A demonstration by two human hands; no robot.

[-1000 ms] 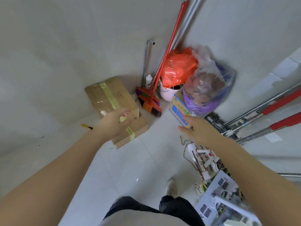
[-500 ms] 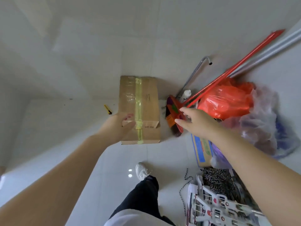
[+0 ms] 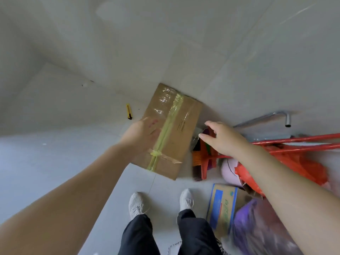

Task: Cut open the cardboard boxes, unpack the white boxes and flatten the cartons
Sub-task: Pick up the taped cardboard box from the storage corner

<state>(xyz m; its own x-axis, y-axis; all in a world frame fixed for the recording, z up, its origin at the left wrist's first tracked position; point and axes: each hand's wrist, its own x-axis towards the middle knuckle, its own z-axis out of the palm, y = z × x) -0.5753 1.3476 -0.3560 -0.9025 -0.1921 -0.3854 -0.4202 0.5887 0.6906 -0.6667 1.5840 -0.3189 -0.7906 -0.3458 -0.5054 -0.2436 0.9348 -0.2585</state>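
Observation:
A brown cardboard box [image 3: 181, 126], sealed with clear and yellow-green tape, lies on the pale floor by the wall. My left hand [image 3: 142, 134] rests on its top face near the left edge, fingers laid flat toward the tape strip. Beside the box's right edge my right hand [image 3: 221, 138] hovers with its fingers spread and holds nothing; it is above a broom head. A yellow utility knife [image 3: 129, 114] lies on the floor left of the box. No white boxes show.
A red broom [image 3: 202, 159] and red poles [image 3: 298, 139] lie right of the box. A red plastic bag [image 3: 294, 166], a purple bag [image 3: 261, 229], a pink tub [image 3: 229, 172] and a small printed carton [image 3: 221, 205] crowd the right. My shoes [image 3: 137, 204] stand below the box.
The view has tilted down and turned, so my feet show. My right hand has come closer to the box's right edge. My left hand stays on the box.

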